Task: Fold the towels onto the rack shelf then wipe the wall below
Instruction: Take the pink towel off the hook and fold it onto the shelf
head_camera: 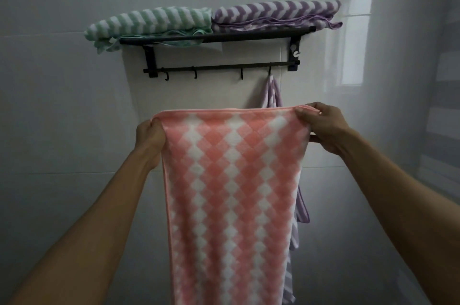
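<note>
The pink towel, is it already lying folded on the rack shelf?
No, the pink towel hangs open below the rack shelf, held at its top corners by the left hand and the right hand.

Dim room; glossy pale tiled wall (62,105) reflects perhaps a window (358,38).

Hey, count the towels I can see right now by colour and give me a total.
Green and white: 1, the folded green towel on the rack shelf.
Purple and white: 2, the folded purple towel on the shelf and the hanging purple towel on a hook.
Pink and white: 1, the pink towel held up by the left hand and right hand.
Total: 4
</note>
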{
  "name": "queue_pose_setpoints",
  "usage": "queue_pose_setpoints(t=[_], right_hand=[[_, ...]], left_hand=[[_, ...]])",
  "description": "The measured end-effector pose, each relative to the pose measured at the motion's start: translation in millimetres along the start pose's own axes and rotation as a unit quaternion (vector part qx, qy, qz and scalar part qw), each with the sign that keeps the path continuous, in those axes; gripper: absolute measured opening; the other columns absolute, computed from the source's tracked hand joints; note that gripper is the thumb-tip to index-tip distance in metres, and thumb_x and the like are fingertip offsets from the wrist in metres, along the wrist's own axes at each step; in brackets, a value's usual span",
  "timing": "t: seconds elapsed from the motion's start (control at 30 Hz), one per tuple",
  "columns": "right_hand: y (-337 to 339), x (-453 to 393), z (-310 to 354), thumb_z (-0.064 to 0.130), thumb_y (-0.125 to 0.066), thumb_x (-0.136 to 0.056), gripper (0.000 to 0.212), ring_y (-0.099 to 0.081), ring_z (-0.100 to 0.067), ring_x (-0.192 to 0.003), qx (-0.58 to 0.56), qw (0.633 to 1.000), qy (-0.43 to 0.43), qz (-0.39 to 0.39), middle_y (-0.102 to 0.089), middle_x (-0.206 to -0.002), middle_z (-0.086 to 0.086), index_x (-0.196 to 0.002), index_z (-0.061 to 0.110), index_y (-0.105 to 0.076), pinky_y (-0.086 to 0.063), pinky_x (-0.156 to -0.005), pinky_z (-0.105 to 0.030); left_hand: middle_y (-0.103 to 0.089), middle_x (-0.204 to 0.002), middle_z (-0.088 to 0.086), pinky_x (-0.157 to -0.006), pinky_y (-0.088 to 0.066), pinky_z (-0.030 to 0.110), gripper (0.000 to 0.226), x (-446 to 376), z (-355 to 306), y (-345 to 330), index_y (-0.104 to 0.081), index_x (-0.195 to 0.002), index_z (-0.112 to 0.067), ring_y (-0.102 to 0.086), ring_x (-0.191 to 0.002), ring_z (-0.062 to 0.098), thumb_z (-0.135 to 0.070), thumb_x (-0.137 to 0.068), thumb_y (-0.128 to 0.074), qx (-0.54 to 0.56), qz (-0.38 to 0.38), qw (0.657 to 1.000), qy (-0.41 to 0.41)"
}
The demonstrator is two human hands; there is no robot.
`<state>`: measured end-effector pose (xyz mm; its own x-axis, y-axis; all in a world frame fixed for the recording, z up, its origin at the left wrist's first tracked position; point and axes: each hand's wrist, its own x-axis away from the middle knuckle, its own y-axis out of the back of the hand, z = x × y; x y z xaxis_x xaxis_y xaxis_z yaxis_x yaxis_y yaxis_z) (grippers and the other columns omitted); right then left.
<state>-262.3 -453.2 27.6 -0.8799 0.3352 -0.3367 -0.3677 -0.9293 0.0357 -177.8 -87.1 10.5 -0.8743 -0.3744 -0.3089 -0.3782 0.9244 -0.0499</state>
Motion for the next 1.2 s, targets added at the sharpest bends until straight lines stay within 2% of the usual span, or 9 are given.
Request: queue_pose_setpoints(t=[0.13, 0.37, 0.53, 0.7, 0.87, 0.97, 1.03, 1.1, 1.2], right_hand=[[-12.2, 14.7, -13.9, 0.025, -0.075, -0.090, 0.021, -0.071, -0.025, -0.075, 0.025, 0.997, -0.040, 0.055, -0.074, -0.088, -0.013, -0.096, 0.006, -0.073, -0.061, -0.064, -0.041], [-20.5, 15.5, -24.1, 0.035, -0.072, -0.092, 0.024, -0.070, -0.029, -0.079, -0.028, 0.996, -0.078, 0.021, -0.074, -0.093, -0.011, -0.100, 0.012, -0.073, -0.062, -0.075, -0.045], [-24.2, 13.2, -13.8, 0.037, -0.074, -0.090, 0.031, -0.068, -0.027, -0.077, -0.057, 0.997, -0.055, 0.006, -0.073, -0.088, -0.009, -0.105, 0.010, -0.074, -0.060, -0.077, -0.044], [-13.3, 32.8, -43.7, 0.057, -0.093, -0.046, 0.087, -0.075, -0.028, -0.087, -0.026, 0.982, -0.126, 0.137, -0.078, -0.102, -0.012, -0.114, 0.008, -0.071, -0.060, -0.069, -0.039], [-13.3, 39.4, -64.3, 0.033, -0.078, -0.086, 0.047, -0.074, -0.025, -0.073, -0.036, 0.989, -0.126, 0.066, -0.078, -0.082, -0.011, -0.111, -0.005, -0.067, -0.060, -0.064, -0.037], [-11.5, 25.0, -42.8, 0.037, -0.076, -0.088, 0.051, -0.072, -0.031, -0.085, -0.076, 0.990, -0.110, 0.046, -0.077, -0.092, -0.015, -0.117, -0.004, -0.067, -0.059, -0.084, -0.048], [-6.5, 26.2, -34.6, 0.050, -0.070, -0.086, 0.058, -0.072, -0.034, -0.100, -0.098, 0.981, -0.132, 0.102, -0.076, -0.107, -0.017, -0.121, 0.004, -0.068, -0.055, -0.095, -0.052], [-1.7, 38.2, -48.0, 0.046, -0.072, -0.084, 0.060, -0.073, -0.035, -0.101, -0.062, 0.974, -0.158, 0.147, -0.075, -0.112, -0.018, -0.125, 0.003, -0.066, -0.058, -0.090, -0.052], [0.4, 50.6, -80.1, 0.028, -0.076, -0.087, 0.052, -0.074, -0.035, -0.083, -0.037, 0.976, -0.191, 0.101, -0.075, -0.102, -0.023, -0.122, -0.007, -0.062, -0.061, -0.073, -0.049]], left_hand=[[-0.062, -0.079, 0.010, -0.066, -0.044, 0.032, 0.043, 12.4, 18.8, 9.3, -0.066, -0.093, 0.003, -0.060, -0.068, 0.021, -0.032, -0.103, -0.043, -0.065, -0.026, 0.998, -0.005], [-0.060, -0.068, 0.012, -0.053, -0.048, 0.029, 0.021, 10.4, 17.7, 21.2, -0.061, -0.075, -0.005, -0.059, -0.038, 0.017, -0.009, -0.094, -0.052, -0.045, -0.020, 0.998, 0.047], [-0.061, -0.073, 0.008, -0.063, -0.046, 0.033, 0.010, 17.5, 12.3, 15.4, -0.061, -0.077, -0.008, -0.055, -0.060, 0.023, -0.011, -0.086, -0.062, 0.034, -0.012, 0.996, 0.076], [-0.060, -0.076, 0.008, -0.057, -0.043, 0.027, 0.014, 8.7, 21.4, 14.3, -0.060, -0.094, -0.002, -0.054, -0.061, 0.021, -0.015, -0.093, -0.060, 0.050, -0.024, 0.994, 0.094], [-0.067, -0.092, 0.018, -0.062, -0.045, 0.034, 0.022, 2.5, 44.2, 24.1, -0.065, -0.106, 0.004, -0.059, -0.070, 0.026, -0.010, -0.090, -0.068, 0.055, -0.011, 0.991, 0.122], [-0.067, -0.090, 0.013, -0.063, -0.048, 0.033, 0.012, -1.9, 25.3, 26.0, -0.063, -0.103, -0.009, -0.060, -0.067, 0.024, -0.016, -0.094, -0.067, 0.114, 0.044, 0.990, 0.067], [-0.070, -0.086, 0.009, -0.064, -0.050, 0.032, 0.019, 10.4, 34.4, 27.0, -0.063, -0.106, -0.012, -0.062, -0.067, 0.022, -0.024, -0.093, -0.069, 0.086, 0.123, 0.987, 0.053], [-0.070, -0.080, 0.012, -0.064, -0.050, 0.031, 0.027, 29.2, 71.1, 28.4, -0.070, -0.099, -0.005, -0.061, -0.063, 0.022, -0.031, -0.090, -0.071, 0.016, 0.159, 0.983, 0.087], [-0.068, -0.075, 0.014, -0.063, -0.052, 0.030, 0.030, 50.7, 113.1, 30.4, -0.071, -0.086, -0.004, -0.062, -0.057, 0.022, -0.033, -0.090, -0.072, -0.017, 0.100, 0.983, 0.151]])
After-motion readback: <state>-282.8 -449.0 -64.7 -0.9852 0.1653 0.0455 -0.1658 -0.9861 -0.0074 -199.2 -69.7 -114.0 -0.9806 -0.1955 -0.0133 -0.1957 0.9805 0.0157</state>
